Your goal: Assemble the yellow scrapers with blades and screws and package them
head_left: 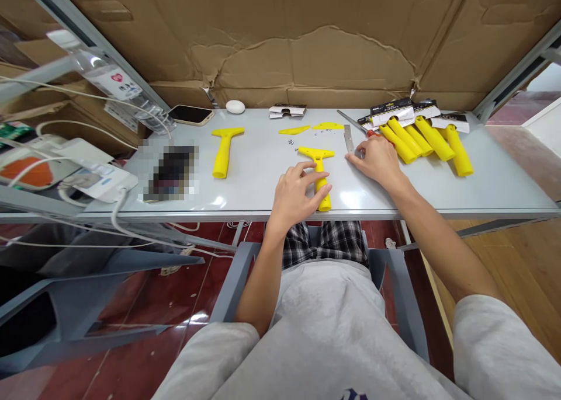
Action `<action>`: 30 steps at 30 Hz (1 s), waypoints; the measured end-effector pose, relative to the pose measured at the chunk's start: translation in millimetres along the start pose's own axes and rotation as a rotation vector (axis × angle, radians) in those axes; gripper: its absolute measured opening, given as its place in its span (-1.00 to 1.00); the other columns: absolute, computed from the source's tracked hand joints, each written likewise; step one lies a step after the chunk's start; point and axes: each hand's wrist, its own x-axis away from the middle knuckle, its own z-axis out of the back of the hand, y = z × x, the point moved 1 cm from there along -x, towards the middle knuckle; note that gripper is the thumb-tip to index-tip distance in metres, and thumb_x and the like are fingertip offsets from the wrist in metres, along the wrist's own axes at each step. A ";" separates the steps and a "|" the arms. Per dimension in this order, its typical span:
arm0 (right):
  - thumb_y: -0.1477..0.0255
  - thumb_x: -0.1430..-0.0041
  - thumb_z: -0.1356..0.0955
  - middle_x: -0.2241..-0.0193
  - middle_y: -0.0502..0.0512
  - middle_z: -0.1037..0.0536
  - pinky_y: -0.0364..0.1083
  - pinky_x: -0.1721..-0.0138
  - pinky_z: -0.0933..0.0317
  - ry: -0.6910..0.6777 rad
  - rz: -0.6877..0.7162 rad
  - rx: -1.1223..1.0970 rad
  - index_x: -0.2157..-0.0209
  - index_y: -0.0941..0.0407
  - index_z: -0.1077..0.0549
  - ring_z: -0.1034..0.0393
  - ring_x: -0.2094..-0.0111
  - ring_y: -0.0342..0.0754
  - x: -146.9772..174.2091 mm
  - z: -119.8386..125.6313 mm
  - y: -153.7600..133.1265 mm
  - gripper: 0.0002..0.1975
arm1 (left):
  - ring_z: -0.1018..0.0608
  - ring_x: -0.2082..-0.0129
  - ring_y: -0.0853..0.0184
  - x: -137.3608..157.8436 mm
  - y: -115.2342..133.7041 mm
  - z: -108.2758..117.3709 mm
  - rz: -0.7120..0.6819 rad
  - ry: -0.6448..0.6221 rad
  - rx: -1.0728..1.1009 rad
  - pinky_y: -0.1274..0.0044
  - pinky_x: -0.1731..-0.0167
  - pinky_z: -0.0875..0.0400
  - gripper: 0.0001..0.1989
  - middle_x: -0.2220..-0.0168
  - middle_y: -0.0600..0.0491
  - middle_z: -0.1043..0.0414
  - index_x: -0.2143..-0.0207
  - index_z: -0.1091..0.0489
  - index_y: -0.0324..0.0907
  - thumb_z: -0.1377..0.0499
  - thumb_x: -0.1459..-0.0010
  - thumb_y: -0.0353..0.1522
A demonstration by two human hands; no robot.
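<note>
Yellow handle point(319, 165) lay on the table point(254, 184), just right of the frame's middle, beneath my left hand point(298, 190), whose loosely spread fingers and thumb touched its grip; whether they held it firmly, I couldn't tell. At right of centre, my right hand point(377, 159), fingers bent, met the lower end of a metal blade point(347, 136); pinched or only touched, I couldn't say. Two yellow strips point(328, 126) lay toward upper centre, with tiny screws point(290, 142) nearby.
</note>
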 end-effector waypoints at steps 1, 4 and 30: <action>0.09 -0.53 -0.42 -0.18 0.48 -0.69 0.30 -0.27 -0.49 -0.003 -0.004 -0.017 -0.12 0.22 -0.82 -0.60 -0.18 0.42 -0.3 0.0 0.1 -0.47 | -0.70 -0.19 0.00 0.0 0.0 0.1 0.001 -0.002 0.001 0.02 -0.41 -0.57 -0.66 -0.40 -0.09 -0.65 -0.24 -0.79 0.04 -0.34 -0.60 -0.10; 0.24 -0.52 -0.40 -0.17 0.40 -0.73 0.26 -0.27 -0.49 -0.010 -0.007 -0.064 -0.16 0.18 -0.83 -0.62 -0.20 0.38 -1.3 -0.3 0.3 -0.55 | -0.70 -0.20 -0.01 0.0 0.6 0.9 0.006 -0.005 0.010 0.02 -0.42 -0.57 -0.66 -0.40 -0.09 -0.65 -0.24 -0.79 0.05 -0.34 -0.60 -0.09; 0.33 -0.56 -0.40 -0.27 0.43 -0.68 0.30 -0.38 -0.47 -0.013 -0.003 -0.120 -0.19 0.22 -0.81 -0.55 -0.32 0.41 -5.7 -8.1 7.3 -0.58 | -0.66 -0.24 -0.09 -2.5 -6.3 2.9 -0.057 -0.108 0.005 -0.07 -0.36 -0.52 -0.33 -0.47 -0.17 -0.57 -0.40 -0.72 0.01 -0.07 -0.70 0.18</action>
